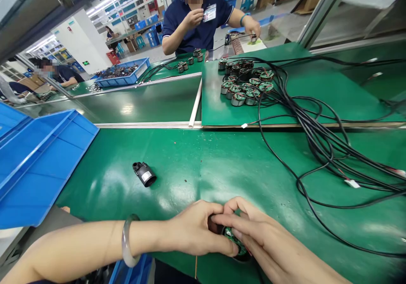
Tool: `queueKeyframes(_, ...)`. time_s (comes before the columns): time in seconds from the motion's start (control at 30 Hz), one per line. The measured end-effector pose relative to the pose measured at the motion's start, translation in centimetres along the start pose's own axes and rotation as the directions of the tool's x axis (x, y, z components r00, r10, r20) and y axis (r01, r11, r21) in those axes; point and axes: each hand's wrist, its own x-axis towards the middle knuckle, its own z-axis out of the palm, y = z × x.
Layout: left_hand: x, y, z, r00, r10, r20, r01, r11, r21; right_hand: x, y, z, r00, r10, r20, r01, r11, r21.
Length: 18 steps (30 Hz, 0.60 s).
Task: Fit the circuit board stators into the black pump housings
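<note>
At the far left a blue plastic bin lies tilted against the edge of the green workbench. Further back on the left, another blue tray holds dark small parts, with a seated person behind it. On the mat, left of centre, a small black cylindrical part lies on its side, well apart from the hands. The left hand, its wrist wearing a grey bangle, closes its fingers and thumb around a round motor stator with green windings at the near edge of the bench. The right hand meets it from the other side, fingers laid over the top of the same stator, so both hands are clamped on it and touching each other. Across the bench, a co-worker in a dark polo shirt sits facing the camera. To the right, a cluster of similar stators stands on a raised green board, with black cables trailing from them across the mat.
</note>
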Motion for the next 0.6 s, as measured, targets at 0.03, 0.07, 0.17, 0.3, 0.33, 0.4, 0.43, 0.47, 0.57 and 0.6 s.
queueKeyframes(0.03, -0.2, -0.1, 0.0, 1.0, 0.009, -0.008, -0.009, 1.0, 0.028, -0.2, 0.1, 0.2, 1.0, 0.007, 0.005, -0.007, 1.0, -0.004)
queueKeyframes(0.07, -0.3, -0.2, 0.1, 1.0, 0.022, -0.019, -0.021, 0.998, 0.066, -0.4, 0.2, 0.4, 1.0, 0.005, 0.001, -0.005, 1.0, -0.009)
queueKeyframes(0.17, -0.5, -0.1, -0.1, 0.996, 0.08, -0.033, -0.073, 0.982, 0.173, -1.0, 0.5, 1.0, 0.998, -0.035, -0.044, 0.035, 0.999, -0.006)
queueKeyframes(0.3, -0.3, -0.2, -0.3, 0.993, 0.11, 0.038, -0.114, 0.987, 0.115, -1.1, 0.3, 1.3, 0.989, -0.078, -0.129, 0.078, 0.997, -0.01)
queueKeyframes(0.33, -0.1, -0.4, -0.2, 0.993, 0.108, 0.044, -0.11, 0.991, 0.071, -1.0, 0.2, 1.4, 0.985, -0.086, -0.148, 0.084, 0.996, -0.019)
queueKeyframes(0.4, 0.2, -0.6, 0.1, 0.996, 0.087, 0.029, -0.087, 0.996, -0.03, -0.9, -0.1, 1.6, 0.98, -0.091, -0.177, 0.086, 0.996, -0.039)
queueKeyframes(0.43, 0.3, -0.6, 0.3, 0.997, 0.077, 0.02, -0.075, 0.994, -0.079, -0.9, -0.1, 1.7, 0.978, -0.088, -0.19, 0.08, 0.996, -0.049)
queueKeyframes(0.47, 0.4, -0.7, 0.5, 0.997, 0.071, 0.016, -0.068, 0.99, -0.122, -1.0, -0.2, 1.8, 0.977, -0.081, -0.199, 0.07, 0.996, -0.059)
queueKeyframes(0.57, 0.7, -0.7, 0.9, 0.998, 0.063, 0.011, -0.061, 0.985, -0.164, -1.2, 0.0, 1.9, 0.979, -0.042, -0.2, 0.029, 0.997, -0.066)
queueKeyframes(0.6, 0.7, -0.6, 0.9, 0.998, 0.059, 0.005, -0.058, 0.989, -0.136, -1.3, 0.1, 2.0, 0.981, -0.032, -0.193, 0.019, 0.998, -0.066)
